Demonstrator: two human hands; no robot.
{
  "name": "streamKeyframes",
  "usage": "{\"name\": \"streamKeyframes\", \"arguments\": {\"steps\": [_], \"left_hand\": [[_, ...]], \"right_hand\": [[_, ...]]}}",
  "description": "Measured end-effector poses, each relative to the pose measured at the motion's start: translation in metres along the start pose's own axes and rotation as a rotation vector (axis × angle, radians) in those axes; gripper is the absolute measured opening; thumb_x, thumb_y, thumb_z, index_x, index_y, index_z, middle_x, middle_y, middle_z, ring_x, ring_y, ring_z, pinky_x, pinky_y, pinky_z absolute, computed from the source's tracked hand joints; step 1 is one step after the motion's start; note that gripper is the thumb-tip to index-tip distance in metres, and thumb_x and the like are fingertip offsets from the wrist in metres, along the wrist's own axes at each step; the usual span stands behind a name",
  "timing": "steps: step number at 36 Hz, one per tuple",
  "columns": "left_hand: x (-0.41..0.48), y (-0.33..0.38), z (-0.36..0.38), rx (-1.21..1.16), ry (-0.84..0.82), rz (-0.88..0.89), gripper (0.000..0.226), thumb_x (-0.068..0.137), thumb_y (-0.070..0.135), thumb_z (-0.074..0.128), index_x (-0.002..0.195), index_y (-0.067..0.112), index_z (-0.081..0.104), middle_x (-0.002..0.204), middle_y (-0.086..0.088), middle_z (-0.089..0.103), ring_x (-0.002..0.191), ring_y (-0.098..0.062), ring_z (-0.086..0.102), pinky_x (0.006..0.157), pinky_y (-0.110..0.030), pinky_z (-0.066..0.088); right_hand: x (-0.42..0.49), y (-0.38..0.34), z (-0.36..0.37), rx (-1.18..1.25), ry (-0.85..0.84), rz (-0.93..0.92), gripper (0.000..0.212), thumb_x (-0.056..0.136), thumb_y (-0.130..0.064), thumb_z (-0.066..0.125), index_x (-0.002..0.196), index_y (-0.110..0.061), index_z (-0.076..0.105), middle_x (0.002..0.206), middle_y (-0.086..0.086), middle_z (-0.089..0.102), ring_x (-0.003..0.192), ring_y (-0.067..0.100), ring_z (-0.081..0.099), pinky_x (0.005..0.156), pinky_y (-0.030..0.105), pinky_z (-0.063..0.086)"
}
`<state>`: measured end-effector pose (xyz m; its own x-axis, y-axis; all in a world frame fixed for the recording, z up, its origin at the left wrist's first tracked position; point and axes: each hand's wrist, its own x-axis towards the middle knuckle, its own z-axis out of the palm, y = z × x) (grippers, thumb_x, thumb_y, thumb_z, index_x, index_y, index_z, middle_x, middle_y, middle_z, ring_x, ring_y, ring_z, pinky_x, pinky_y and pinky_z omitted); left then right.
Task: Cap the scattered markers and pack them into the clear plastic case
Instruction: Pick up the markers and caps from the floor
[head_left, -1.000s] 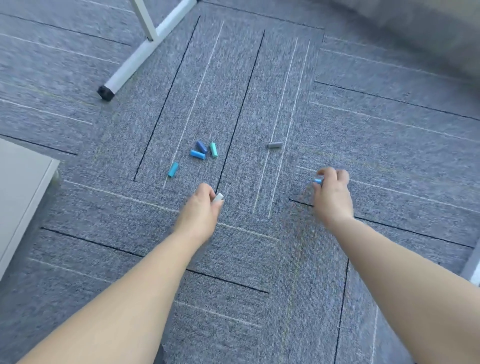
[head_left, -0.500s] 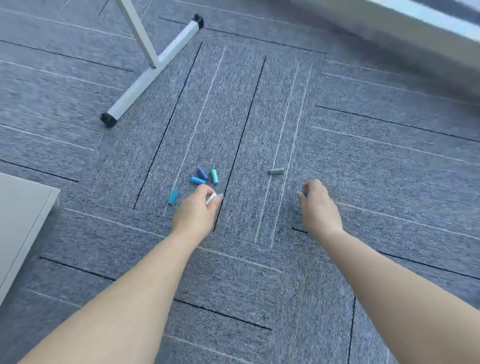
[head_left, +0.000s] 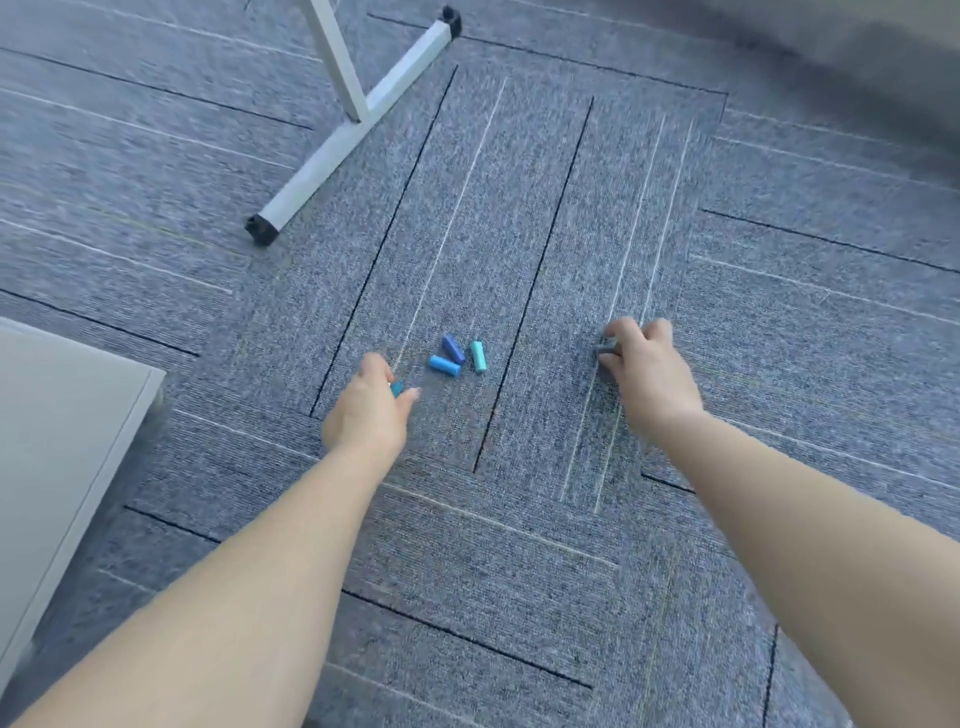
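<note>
Seen from the head camera, the person is reaching both arms down to the carpeted floor. The left hand is pinching a small teal cap between thumb and fingers, with only its tip showing. The right hand is curling its fingers round a grey cap low against the carpet; with the motion blur I cannot say whether it is lifted clear. Between the two hands three more stubby caps are lying loose: a light blue cap touching a dark blue cap, and a green cap just beside them. Neither the clear plastic case nor any marker body is showing here. A white frame leg is standing farther back, and pale furniture is sitting at the floor's left edge. The step in hand looks like gathering. Doing it well probably means tucking each held cap into the palm before reaching for the cluster, and taking the touching pair one at a time so neither rolls away
</note>
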<state>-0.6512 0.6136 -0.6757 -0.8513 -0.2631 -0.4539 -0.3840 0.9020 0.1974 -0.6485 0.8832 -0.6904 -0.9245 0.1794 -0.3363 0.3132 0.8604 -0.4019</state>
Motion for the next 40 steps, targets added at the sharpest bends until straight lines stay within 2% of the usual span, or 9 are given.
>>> {"name": "streamKeyframes", "arguments": {"steps": [5,8,11,14,18,22,27,37,40], "left_hand": [[0.007,-0.007,0.001,0.0,-0.043,-0.028,0.03,0.092,0.044,0.054,0.102,0.02,0.039,0.084,0.002,0.053,0.068,-0.018,0.05,0.054,-0.029,0.033],[0.011,-0.008,0.0,-0.008,-0.066,-0.02,0.026,0.092,0.042,0.055,0.097,0.019,0.044,0.082,0.002,0.053,0.063,-0.015,0.047,0.052,-0.028,0.032],[0.015,-0.008,-0.003,-0.017,-0.081,-0.007,0.024,0.094,0.04,0.053,0.096,0.018,0.045,0.093,-0.002,0.055,0.071,-0.019,0.051,0.058,-0.03,0.036],[0.017,-0.004,-0.006,-0.064,-0.068,0.033,0.024,0.096,0.038,0.048,0.103,0.015,0.046,0.105,-0.004,0.049,0.081,-0.022,0.051,0.066,-0.036,0.04],[0.018,0.004,-0.012,-0.107,-0.038,0.091,0.025,0.097,0.037,0.047,0.107,0.014,0.045,0.105,-0.004,0.047,0.077,-0.018,0.05,0.061,-0.033,0.04],[0.021,0.01,-0.012,-0.143,-0.043,0.152,0.023,0.094,0.034,0.054,0.105,0.018,0.042,0.096,-0.002,0.051,0.073,-0.016,0.049,0.06,-0.031,0.04],[0.022,0.018,-0.007,-0.164,-0.111,0.29,0.029,0.092,0.03,0.059,0.116,0.018,0.048,0.109,-0.001,0.052,0.089,-0.019,0.05,0.074,-0.032,0.04],[0.025,0.025,-0.002,-0.004,-0.143,0.378,0.023,0.095,0.027,0.053,0.114,0.015,0.046,0.115,-0.007,0.047,0.097,-0.029,0.056,0.078,-0.041,0.046],[0.025,0.021,-0.003,0.02,-0.138,0.375,0.024,0.097,0.028,0.049,0.114,0.012,0.045,0.117,-0.007,0.046,0.091,-0.027,0.055,0.073,-0.039,0.045]], "right_hand": [[0.006,-0.008,0.001,-0.03,0.01,-0.011,0.019,0.098,-0.028,0.046,0.104,-0.01,0.045,0.104,0.007,0.035,0.074,0.028,0.049,0.067,0.038,0.044],[0.006,-0.024,0.005,0.004,-0.004,-0.021,0.019,0.099,-0.029,0.043,0.103,-0.01,0.045,0.11,0.01,0.044,0.08,0.031,0.055,0.071,0.045,0.05],[0.007,-0.046,0.013,0.034,-0.049,-0.051,0.018,0.098,-0.03,0.042,0.102,-0.013,0.044,0.108,0.009,0.053,0.085,0.027,0.058,0.076,0.048,0.052],[0.006,-0.067,0.023,0.067,-0.077,-0.087,0.018,0.099,-0.029,0.042,0.11,-0.014,0.045,0.112,0.007,0.054,0.086,0.022,0.058,0.076,0.041,0.053],[0.005,-0.091,0.035,0.108,-0.14,-0.124,0.027,0.1,-0.028,0.042,0.123,-0.014,0.042,0.121,0.008,0.052,0.089,0.02,0.057,0.074,0.033,0.049],[0.005,-0.106,0.042,0.1,-0.181,-0.138,0.029,0.098,-0.031,0.045,0.121,-0.014,0.042,0.12,0.008,0.052,0.093,0.026,0.059,0.078,0.04,0.051],[0.006,-0.111,0.048,-0.017,-0.207,-0.147,0.029,0.094,-0.035,0.052,0.112,-0.016,0.04,0.11,0.008,0.052,0.085,0.029,0.059,0.073,0.044,0.053],[0.004,-0.114,0.057,-0.12,-0.193,-0.171,0.021,0.092,-0.007,0.05,0.107,-0.012,0.036,0.11,0.012,0.048,0.083,0.034,0.056,0.063,0.042,0.043],[0.004,-0.115,0.054,-0.015,-0.192,-0.126,0.014,0.094,-0.01,0.043,0.107,-0.011,0.038,0.108,0.012,0.047,0.08,0.032,0.052,0.066,0.04,0.041]]}}
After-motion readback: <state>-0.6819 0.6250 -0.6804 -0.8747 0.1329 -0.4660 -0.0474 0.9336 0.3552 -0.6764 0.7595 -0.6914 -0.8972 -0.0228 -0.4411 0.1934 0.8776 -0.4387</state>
